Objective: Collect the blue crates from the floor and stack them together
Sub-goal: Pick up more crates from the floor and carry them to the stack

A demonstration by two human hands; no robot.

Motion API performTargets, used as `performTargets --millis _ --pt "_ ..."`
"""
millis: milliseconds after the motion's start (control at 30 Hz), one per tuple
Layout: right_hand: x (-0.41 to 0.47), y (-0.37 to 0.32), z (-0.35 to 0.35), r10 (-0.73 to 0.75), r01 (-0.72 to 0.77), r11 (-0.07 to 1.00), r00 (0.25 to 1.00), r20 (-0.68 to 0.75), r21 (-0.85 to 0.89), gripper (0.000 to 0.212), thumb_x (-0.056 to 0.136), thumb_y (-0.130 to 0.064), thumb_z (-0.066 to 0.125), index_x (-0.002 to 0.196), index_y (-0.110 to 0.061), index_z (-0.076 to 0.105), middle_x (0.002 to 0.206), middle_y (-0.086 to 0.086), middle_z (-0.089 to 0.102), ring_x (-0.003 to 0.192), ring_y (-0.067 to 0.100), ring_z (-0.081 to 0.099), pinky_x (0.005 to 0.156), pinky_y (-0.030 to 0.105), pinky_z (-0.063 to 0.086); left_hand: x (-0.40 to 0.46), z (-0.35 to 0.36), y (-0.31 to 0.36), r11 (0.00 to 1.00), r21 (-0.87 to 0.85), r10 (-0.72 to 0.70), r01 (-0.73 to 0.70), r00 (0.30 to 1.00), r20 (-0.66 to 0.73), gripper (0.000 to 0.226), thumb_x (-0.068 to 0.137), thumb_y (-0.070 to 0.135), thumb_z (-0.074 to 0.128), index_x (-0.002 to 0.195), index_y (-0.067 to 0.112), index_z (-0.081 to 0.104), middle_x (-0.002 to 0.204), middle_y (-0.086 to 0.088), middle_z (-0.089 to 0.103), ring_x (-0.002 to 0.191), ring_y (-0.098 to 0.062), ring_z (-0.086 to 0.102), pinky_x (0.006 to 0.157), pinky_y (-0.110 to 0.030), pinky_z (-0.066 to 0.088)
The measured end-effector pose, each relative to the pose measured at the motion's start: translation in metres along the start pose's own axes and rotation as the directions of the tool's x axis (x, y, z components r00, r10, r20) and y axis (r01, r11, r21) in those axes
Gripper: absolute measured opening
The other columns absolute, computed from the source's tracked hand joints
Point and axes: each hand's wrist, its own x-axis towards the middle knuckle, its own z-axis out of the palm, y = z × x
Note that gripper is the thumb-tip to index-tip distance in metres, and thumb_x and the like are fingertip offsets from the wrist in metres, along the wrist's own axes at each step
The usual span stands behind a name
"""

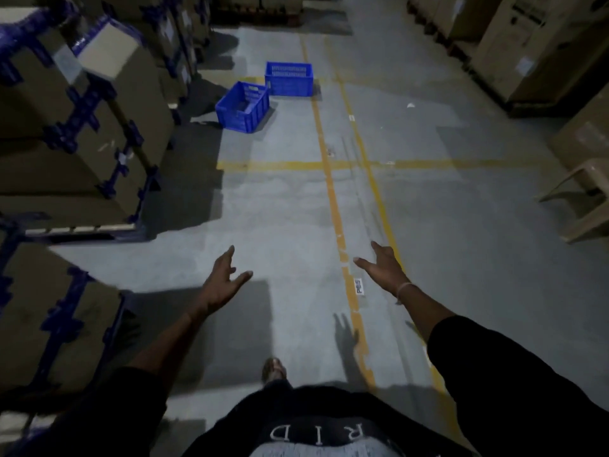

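Two blue plastic crates stand on the grey warehouse floor far ahead. The nearer crate (pixel 243 107) sits at an angle, close to the left racks. The farther crate (pixel 289 78) stands just behind and to its right, almost touching it. Both are upright and look empty. My left hand (pixel 224 281) reaches forward over the floor with fingers spread, holding nothing. My right hand (pixel 382 267) is stretched out the same way, fingers straight, also empty. Both hands are well short of the crates.
Blue racks loaded with cardboard boxes (pixel 82 127) line the left side. Large cartons (pixel 527 51) and a beige plastic chair (pixel 583 199) stand on the right. Yellow floor lines (pixel 333 192) run down the aisle. My foot (pixel 273 369) steps forward.
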Motion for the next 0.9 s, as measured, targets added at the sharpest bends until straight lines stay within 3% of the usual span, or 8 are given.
performTargets --millis 200,367,700,900 --pt "0.103 -0.064 -0.006 0.016 -0.014 0.998 0.999 -0.044 0.060 0.089 0.086 -0.057 0.063 0.156 -0.022 0.020 0.155 0.004 0.022 0.142 0.025 0.034 0.111 0.036 0.031 0.135 -0.052 0.041 0.994 0.095 0.048 -0.058 0.994 0.102 0.089 0.090 0.049 0.065 0.159 0.029 0.012 0.163 0.002 0.014 0.135 -0.020 0.046 0.104 -0.033 0.044" --pt "0.197 -0.097 -0.015 0.053 -0.050 0.996 0.997 -0.050 0.071 0.089 0.086 -0.058 0.064 0.156 -0.022 0.021 0.156 0.005 0.021 0.142 0.027 0.033 0.112 0.038 0.032 0.246 -0.071 0.057 0.983 0.155 0.079 -0.100 0.987 0.137 0.091 0.088 0.058 0.062 0.158 0.032 0.009 0.165 0.001 0.013 0.135 -0.021 0.046 0.106 -0.039 0.045" --pt "0.446 -0.172 -0.082 0.046 -0.040 0.994 0.997 -0.057 0.102 0.088 0.088 -0.056 0.062 0.156 -0.023 0.018 0.155 0.002 0.019 0.141 0.030 0.035 0.108 0.042 0.037 0.493 -0.081 0.111 0.987 0.130 0.082 -0.095 0.991 0.106 0.090 0.089 0.054 0.063 0.159 0.028 0.011 0.164 0.000 0.014 0.135 -0.023 0.047 0.105 -0.038 0.046" --pt "0.576 -0.245 -0.134 -0.016 0.016 0.999 1.000 -0.018 0.051 0.087 0.089 -0.055 0.061 0.156 -0.021 0.017 0.157 0.005 0.018 0.143 0.028 0.031 0.110 0.039 0.032 0.628 -0.102 0.155 0.987 0.102 0.115 -0.121 0.991 0.063 0.107 0.074 0.079 0.060 0.158 0.032 0.011 0.164 0.004 0.015 0.131 -0.018 0.049 0.101 -0.041 0.051"
